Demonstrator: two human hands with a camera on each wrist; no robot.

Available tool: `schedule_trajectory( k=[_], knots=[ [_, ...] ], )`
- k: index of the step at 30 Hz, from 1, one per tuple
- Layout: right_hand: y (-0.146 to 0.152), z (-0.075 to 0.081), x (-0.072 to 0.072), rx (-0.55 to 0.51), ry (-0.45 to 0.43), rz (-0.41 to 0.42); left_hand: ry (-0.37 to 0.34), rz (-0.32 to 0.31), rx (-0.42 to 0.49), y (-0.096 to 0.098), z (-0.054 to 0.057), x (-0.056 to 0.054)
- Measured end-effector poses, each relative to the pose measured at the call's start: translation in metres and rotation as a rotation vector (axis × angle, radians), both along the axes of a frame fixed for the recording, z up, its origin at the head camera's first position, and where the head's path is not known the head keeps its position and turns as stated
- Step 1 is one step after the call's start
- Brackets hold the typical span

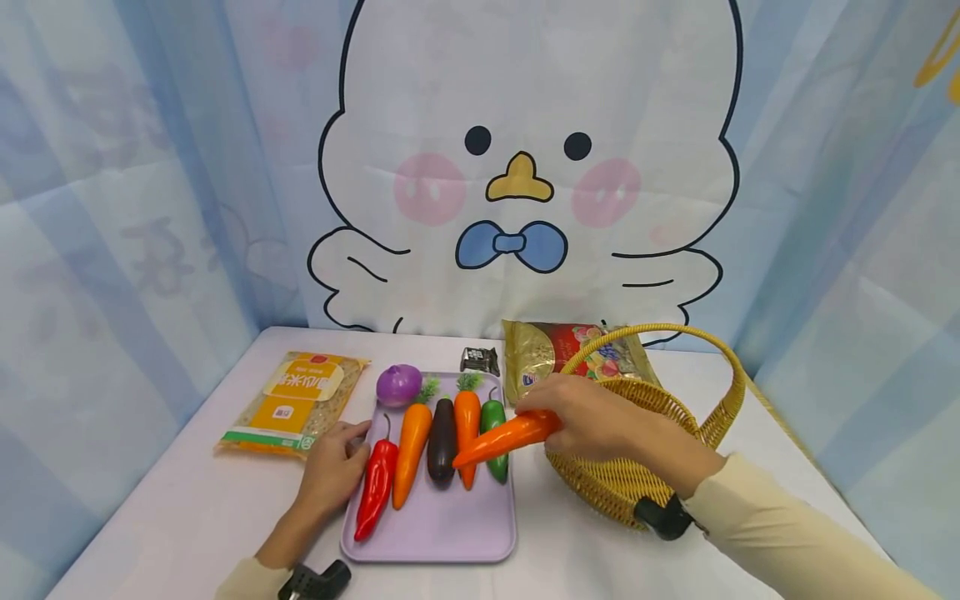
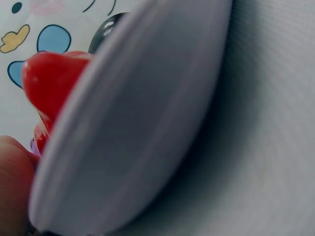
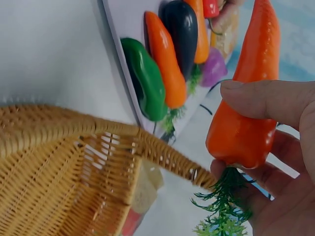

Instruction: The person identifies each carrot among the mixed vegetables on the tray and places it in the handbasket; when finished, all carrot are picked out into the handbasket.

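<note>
In the head view, the right hand [image 1: 588,417] is gripping a held carrot [image 1: 510,437] near its thick end, and the tip is pointing over the tray [image 1: 442,533], overlapping the green pepper [image 1: 492,415] and another carrot [image 1: 467,417] lying there. Handling it well likely means keeping the tip above its neighbours so the row isn't rolling. The left hand [image 1: 333,471] is touching the tray's left edge, presumably steadying it; I cannot tell whether its fingers are curling under the rim. The right hand is hiding the held carrot's leaves, and the right forearm is covering part of the basket [image 1: 592,483].

In the left wrist view, the tray's side is blocking most of the red pepper [image 2: 51,81]; a dark rounded thing is peeking over the rim, probably the eggplant [image 2: 103,32].

In the right wrist view, the thumb is pressing the held carrot while fingers are supporting it behind. The leaves are hanging near the basket's handle, so keeping them from snagging on the wicker seems wise. The frame is cutting off much of the basket.
</note>
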State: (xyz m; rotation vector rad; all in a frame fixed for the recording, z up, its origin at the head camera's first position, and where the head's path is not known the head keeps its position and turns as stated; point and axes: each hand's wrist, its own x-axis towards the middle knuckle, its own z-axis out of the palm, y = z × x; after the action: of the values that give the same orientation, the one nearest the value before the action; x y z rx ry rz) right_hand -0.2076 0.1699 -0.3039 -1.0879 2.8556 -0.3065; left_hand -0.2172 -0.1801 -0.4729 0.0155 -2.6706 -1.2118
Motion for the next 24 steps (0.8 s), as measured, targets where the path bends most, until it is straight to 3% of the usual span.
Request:
schedule_trajectory(
  k=[16,24],
  knots=[
    [0.019,0.008,-0.001,-0.036,0.035,-0.075,-0.018,0.006,-0.006,0.002,0.0,0.0],
    [0.03,0.011,-0.003,-0.038,0.065,-0.058,-0.012,0.003,-0.018,0.0,-0.001,0.001]
  ],
)
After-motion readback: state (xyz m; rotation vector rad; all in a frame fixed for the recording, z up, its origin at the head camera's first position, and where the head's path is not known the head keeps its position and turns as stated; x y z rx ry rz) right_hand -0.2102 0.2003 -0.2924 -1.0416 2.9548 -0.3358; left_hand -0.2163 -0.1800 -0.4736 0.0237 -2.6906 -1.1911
